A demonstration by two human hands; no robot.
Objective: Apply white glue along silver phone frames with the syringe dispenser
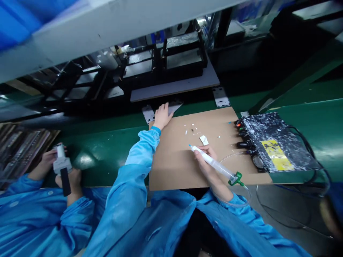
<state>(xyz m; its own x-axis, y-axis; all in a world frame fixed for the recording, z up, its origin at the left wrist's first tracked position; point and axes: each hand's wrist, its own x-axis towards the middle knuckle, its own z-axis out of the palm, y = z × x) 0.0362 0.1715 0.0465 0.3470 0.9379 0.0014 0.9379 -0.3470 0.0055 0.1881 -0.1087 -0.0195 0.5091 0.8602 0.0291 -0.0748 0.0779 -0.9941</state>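
My left hand [162,116] reaches forward past the far edge of a brown cardboard sheet [177,160] and rests with fingers extended on a small grey metal plate [174,107]. My right hand [206,162] is closed around a clear dispensing syringe [211,161] with a blue tip and a green end cap, held low over the cardboard, tip pointing left. A thin clear tube [242,198] loops from the syringe's back end. A small white scrap [204,140] and several white crumbs lie on the cardboard beyond the tip.
A paint-spattered black controller box [276,142] with knobs and a yellow label sits at right. A grey board [174,87] carrying black frames rides the green conveyor [102,150] ahead. At left, another person's hands [50,164] in blue sleeves hold a grey tool [62,167].
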